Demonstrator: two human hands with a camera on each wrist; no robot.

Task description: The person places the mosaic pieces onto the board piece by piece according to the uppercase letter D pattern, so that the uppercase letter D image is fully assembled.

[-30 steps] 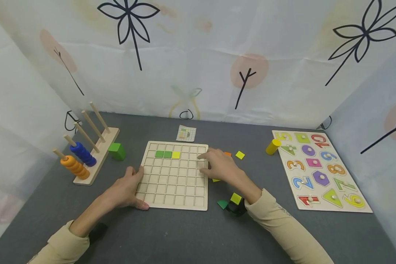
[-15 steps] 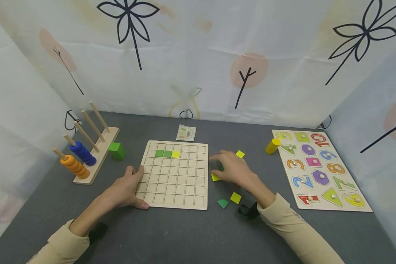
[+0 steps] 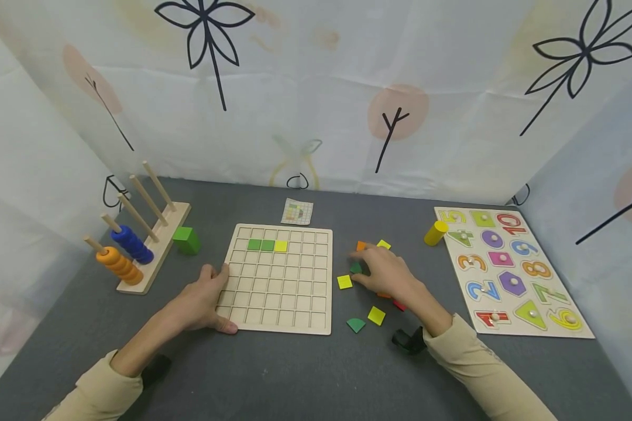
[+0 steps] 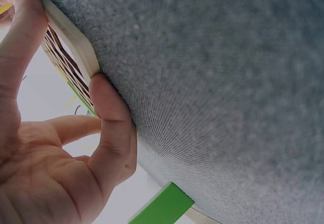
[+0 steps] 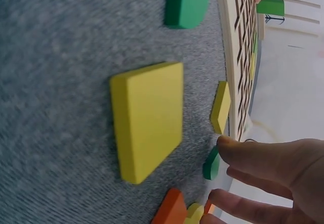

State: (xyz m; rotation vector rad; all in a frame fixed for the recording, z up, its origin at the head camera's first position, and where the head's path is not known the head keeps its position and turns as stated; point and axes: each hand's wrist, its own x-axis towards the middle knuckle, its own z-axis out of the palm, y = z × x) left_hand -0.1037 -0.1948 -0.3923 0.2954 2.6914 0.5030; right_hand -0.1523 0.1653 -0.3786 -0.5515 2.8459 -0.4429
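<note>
Head view: left hand [image 3: 202, 304] clasping grid board [image 3: 279, 279] edge, right hand [image 3: 384, 270] loose-fingered over small green piece [image 3: 355, 268], grip empty.

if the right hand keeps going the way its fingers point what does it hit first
Probably the dark green tile just off the right hand: its fingers point left toward the grid board, and that tile lies between them. The orange tile sits close too; depth is unclear.

Head view: looks from above and behind both hands, forward and down, far enough to show the whole table.
Left wrist view: sits very low under the left hand [image 4: 45, 148], close to the grid board [image 4: 68, 36] edge.
Right wrist view: low behind the right hand [image 5: 273, 178], close to a yellow tile [image 5: 149, 117].
Shared: the grid board appears in all three views.
</note>
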